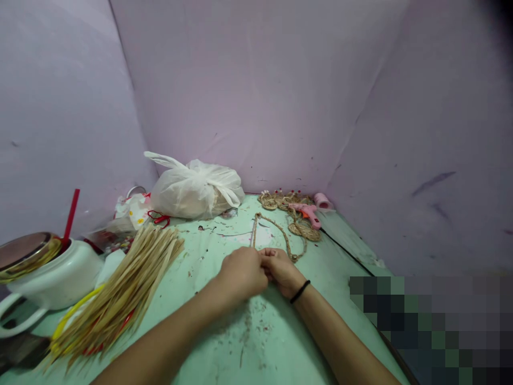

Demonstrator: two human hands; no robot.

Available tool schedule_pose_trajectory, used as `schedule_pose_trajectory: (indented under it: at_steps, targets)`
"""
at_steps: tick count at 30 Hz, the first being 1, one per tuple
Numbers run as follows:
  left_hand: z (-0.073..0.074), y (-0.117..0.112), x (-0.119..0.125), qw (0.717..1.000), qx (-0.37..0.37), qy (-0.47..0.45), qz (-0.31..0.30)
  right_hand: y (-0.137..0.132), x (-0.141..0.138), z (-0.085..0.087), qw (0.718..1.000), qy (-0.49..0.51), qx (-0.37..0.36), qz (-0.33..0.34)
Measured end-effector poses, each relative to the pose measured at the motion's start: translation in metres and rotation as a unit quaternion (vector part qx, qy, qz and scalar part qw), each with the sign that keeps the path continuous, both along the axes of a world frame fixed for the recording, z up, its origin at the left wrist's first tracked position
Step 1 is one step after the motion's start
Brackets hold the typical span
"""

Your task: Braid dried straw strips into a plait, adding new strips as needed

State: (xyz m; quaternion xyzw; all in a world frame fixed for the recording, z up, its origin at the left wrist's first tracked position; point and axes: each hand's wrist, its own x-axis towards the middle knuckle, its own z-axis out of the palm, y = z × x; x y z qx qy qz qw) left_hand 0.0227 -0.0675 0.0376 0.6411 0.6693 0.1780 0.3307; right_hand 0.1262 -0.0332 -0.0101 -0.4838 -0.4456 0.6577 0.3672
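A thin braided straw cord [281, 227] loops over the pale green tabletop just beyond my hands. One side of it runs down behind the fingers of my left hand [241, 271]. That hand is closed, its back turned towards me, so the fingertips are hidden. Pressed against it, my right hand [284, 271] is closed in a pinch at the same spot, with a black band [300, 292] round the wrist. The piece of cord between the fingers is mostly covered. Further off to the right lie coiled braided straw pieces [306, 231] and a pink glue gun [308, 213].
A bundle of dry straw strips [120, 291] lies on the left, beside a white pot [66, 275] with a lid. A knotted white plastic bag [192, 190] stands against the back wall. A pink roll [323, 201] and a black cable [344, 248] are at the right.
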Motion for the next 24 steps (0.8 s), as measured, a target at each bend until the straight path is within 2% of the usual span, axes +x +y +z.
schedule_pose_trajectory:
  at_steps: [2, 5, 8, 11, 13, 18, 21, 24]
  targets:
    - [0.008, 0.010, -0.013, 0.998, 0.035, 0.042, 0.034, 0.001, 0.001, 0.000, 1.000, 0.013, 0.005, 0.016]
    - [0.010, 0.022, -0.025, 0.992, -0.048, -0.074, 0.095, 0.002, 0.003, -0.001, 0.999, 0.020, 0.016, 0.039]
    - [-0.002, 0.028, -0.026, 0.955, -0.176, -0.220, 0.094, 0.003, 0.004, -0.002, 0.998, 0.010, 0.023, 0.051]
    - [-0.019, 0.034, -0.028, 0.914, -0.234, -0.325, 0.066, 0.004, 0.003, -0.003, 0.998, -0.007, 0.026, 0.058]
    - [-0.027, 0.037, -0.030, 0.913, -0.228, -0.334, 0.057, 0.005, 0.002, -0.005, 0.997, -0.032, 0.040, 0.058]
    - [-0.029, 0.037, -0.032, 0.961, -0.155, -0.220, 0.062, 0.008, 0.002, -0.013, 0.978, -0.139, 0.142, 0.061]
    - [-0.030, 0.033, -0.029, 0.962, -0.120, -0.237, 0.059, 0.009, 0.010, -0.010, 0.952, -0.229, 0.179, 0.095]
    - [-0.031, 0.031, -0.026, 0.953, -0.106, -0.278, 0.061, 0.012, 0.026, 0.003, 0.923, -0.313, 0.168, 0.144]
